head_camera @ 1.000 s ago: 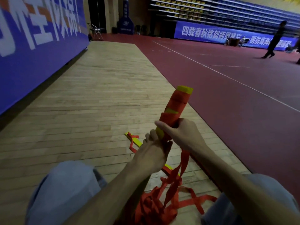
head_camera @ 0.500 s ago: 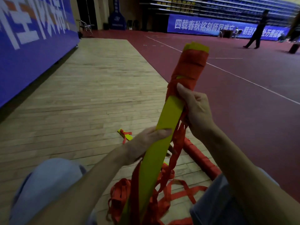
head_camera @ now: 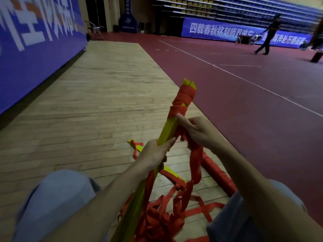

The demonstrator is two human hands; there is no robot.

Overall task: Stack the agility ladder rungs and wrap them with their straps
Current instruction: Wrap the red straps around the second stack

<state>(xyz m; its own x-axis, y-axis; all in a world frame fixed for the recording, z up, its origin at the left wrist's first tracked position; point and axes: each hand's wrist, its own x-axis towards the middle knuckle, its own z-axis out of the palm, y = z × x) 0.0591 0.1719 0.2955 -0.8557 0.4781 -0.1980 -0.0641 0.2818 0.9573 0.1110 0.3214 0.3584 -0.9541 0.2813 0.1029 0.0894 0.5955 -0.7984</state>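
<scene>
Wood floor (head_camera: 104,102) runs open ahead and left, up to the blue banner wall (head_camera: 35,58). One rung bundle (head_camera: 167,130) is tilted up between the knees. Straps (head_camera: 183,98) wrap its top; the slack is piled below. Left hand (head_camera: 153,154): fingers curled round the bundle mid-length. Right hand (head_camera: 197,131) grips bunched strap, forefinger on the bundle. One loose rung (head_camera: 135,144) lies on the floor.

Pale wooden floorboards (head_camera: 104,102) stretch ahead and to the left of the left hand (head_camera: 152,154), bounded farther left by a blue banner wall (head_camera: 26,58) with white lettering. Right of the right hand (head_camera: 201,131) lies dark red court flooring (head_camera: 253,105) crossed by white lines (head_camera: 227,70). Far beyond the hands are a folding chair (head_camera: 94,29), a blue banner (head_camera: 218,31), tiered seating (head_camera: 244,9) and a walking person (head_camera: 267,35).
</scene>
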